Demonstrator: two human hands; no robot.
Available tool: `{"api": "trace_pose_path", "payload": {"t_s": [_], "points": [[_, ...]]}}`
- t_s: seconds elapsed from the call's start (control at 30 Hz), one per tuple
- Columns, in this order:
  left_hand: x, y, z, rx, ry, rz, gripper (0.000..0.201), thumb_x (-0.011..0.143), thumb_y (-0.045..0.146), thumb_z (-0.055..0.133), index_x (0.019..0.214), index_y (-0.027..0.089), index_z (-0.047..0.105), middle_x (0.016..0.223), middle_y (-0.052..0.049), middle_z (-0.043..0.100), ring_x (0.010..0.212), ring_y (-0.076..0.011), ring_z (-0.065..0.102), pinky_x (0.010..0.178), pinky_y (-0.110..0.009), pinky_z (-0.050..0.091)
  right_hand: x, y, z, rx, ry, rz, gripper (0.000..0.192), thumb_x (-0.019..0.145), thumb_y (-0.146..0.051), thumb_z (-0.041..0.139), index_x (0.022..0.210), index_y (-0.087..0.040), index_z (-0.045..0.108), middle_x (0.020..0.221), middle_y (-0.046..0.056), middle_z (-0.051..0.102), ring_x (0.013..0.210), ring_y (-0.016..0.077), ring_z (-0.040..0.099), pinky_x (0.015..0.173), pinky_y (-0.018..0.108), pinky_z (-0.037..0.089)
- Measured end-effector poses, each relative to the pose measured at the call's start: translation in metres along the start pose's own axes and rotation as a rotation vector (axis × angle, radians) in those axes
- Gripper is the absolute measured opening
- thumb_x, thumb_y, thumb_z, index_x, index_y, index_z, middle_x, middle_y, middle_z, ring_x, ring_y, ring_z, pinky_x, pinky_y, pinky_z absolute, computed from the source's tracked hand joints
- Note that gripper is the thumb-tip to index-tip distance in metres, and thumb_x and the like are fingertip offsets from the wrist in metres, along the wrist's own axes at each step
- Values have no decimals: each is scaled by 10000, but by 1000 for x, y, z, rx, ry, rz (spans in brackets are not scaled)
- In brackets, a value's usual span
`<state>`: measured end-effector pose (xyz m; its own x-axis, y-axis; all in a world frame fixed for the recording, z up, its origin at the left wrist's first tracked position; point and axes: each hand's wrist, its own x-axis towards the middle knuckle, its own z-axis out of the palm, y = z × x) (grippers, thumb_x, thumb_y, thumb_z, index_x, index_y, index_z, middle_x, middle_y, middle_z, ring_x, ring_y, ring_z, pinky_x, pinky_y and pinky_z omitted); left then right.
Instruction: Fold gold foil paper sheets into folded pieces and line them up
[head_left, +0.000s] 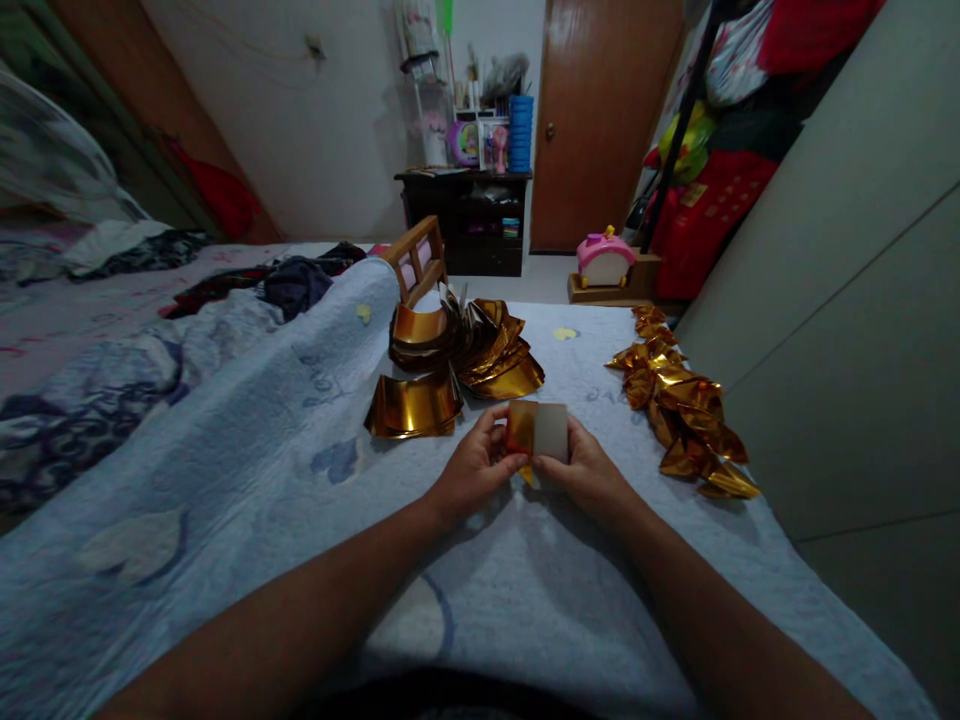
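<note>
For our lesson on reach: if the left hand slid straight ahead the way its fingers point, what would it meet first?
Probably the folded gold paper that the left hand already touches; depth beyond is unclear.

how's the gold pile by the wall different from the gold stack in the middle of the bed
The pile by the wall is folded, crumpled-looking pieces strung out in a long row; the middle stack is unfolded curved sheets, fanned and heaped together. The middle stack lies ahead of the left hand, the wall pile beyond the right hand. Both are shiny gold foil paper.

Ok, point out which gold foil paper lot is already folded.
The row of crumpled-looking folded gold foil pieces along the right edge of the blue blanket; the curled gold foil sheets left of it are still unfolded squares.
</note>
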<state>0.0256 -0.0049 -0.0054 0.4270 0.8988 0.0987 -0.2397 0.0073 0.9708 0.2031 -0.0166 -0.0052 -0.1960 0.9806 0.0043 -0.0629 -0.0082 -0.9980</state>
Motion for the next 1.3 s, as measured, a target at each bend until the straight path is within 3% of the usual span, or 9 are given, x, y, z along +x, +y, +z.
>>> {"api": "trace_pose_path", "payload": {"t_s": [0.1, 0.2, 0.43, 0.6, 0.67, 0.87, 1.0, 1.17, 1.3], "points": [[0, 1, 0, -47, -32, -17, 496, 803, 204, 764, 1245, 209, 538, 1175, -85, 673, 1091, -217, 653, 952, -328, 493, -1, -6, -4, 130, 7, 19, 580, 698, -302, 806, 1185, -267, 493, 1010, 28, 709, 840, 203, 675, 725, 327, 540], [-2, 1, -2, -56, -105, -87, 416, 834, 226, 735, 1219, 195, 582, 1151, -80, 669, 1070, -211, 646, 916, -312, 497, -2, -12, -10, 114, 43, 30, 585, 692, -349, 819, 1182, -258, 514, 919, 10, 709, 780, 191, 667, 692, 308, 524], [-6, 4, -5, 40, -230, -143, 404, 837, 320, 741, 1186, 170, 605, 1084, -68, 652, 975, -186, 635, 849, -288, 487, -4, -22, -16, -100, 64, 22, 332, 725, -420, 756, 944, -184, 673, 853, 27, 694, 732, 171, 616, 646, 278, 457], [-6, 3, -4, 103, -80, -173, 438, 860, 361, 708, 1218, 203, 512, 731, 47, 564, 639, -103, 543, 595, -207, 399, -2, -17, -21, -237, 47, 51, 216, 757, -376, 681, 838, -183, 629, 740, 0, 639, 658, 150, 562, 585, 261, 412], [-6, 0, -5, 174, -44, -149, 397, 875, 333, 682, 1202, 203, 499, 671, 74, 506, 580, -89, 482, 551, -199, 350, -1, -14, -22, -326, 61, 34, 177, 752, -342, 667, 818, -186, 614, 712, -8, 624, 650, 148, 550, 578, 259, 405], [-8, 4, -6, 464, -99, -73, 233, 910, 283, 587, 1120, 184, 565, 686, 57, 517, 598, -98, 482, 558, -209, 351, 0, -9, -21, -378, 44, 6, 192, 770, -322, 622, 901, -182, 623, 805, 24, 671, 729, 176, 609, 649, 292, 449], [-10, 11, -3, 706, -120, -20, 210, 912, 228, 560, 1116, 190, 588, 696, 47, 574, 621, -116, 528, 607, -231, 383, 1, -6, -20, -445, 52, 25, 112, 762, -301, 600, 802, -196, 594, 732, 1, 626, 671, 163, 572, 609, 279, 421], [-10, 8, -4, 1036, -125, 106, 265, 885, 182, 595, 1147, 204, 625, 924, -33, 670, 870, -195, 612, 798, -314, 465, 1, -3, -18, -603, 57, -45, 30, 763, -218, 580, 747, -210, 557, 702, -18, 592, 663, 151, 529, 620, 270, 394], [-8, 1, -7, 1212, -169, 213, 352, 898, 194, 611, 1249, 213, 635, 1045, -76, 624, 982, -227, 578, 849, -347, 483, 1, -1, -18, -705, 56, -119, 64, 758, -154, 579, 737, -210, 557, 713, -19, 572, 705, 156, 519, 657, 273, 386]]}}
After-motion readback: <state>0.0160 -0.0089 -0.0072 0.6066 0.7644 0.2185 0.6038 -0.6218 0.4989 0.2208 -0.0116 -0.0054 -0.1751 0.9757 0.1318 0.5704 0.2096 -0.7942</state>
